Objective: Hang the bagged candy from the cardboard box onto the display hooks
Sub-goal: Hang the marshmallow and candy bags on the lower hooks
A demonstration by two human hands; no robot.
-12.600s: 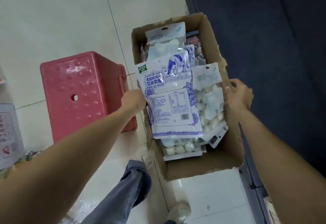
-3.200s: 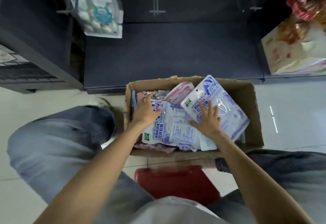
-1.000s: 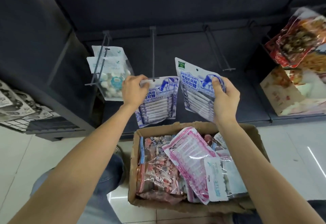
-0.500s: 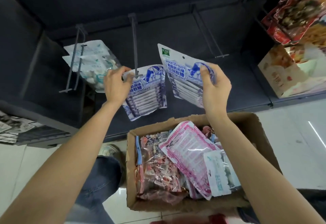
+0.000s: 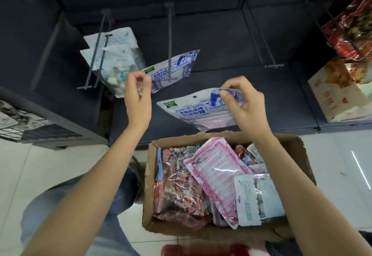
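Right hand [image 5: 242,102] pinched a blue-and-white bag [image 5: 203,110]; its hole sat at 4 o'clock of the middle hook [image 5: 170,42], could've missed. Left hand [image 5: 137,92] looked loosely curled, probably empty.

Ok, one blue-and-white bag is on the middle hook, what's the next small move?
Probably lift the second blue-and-white candy bag, pinched by the right hand, so its punched hole meets the middle dark metal hook's tip; the left hand is free.

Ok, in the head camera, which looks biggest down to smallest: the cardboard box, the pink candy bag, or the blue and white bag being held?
1. cardboard box
2. pink candy bag
3. blue and white bag held by the right hand; these two bags look close, so unsure.
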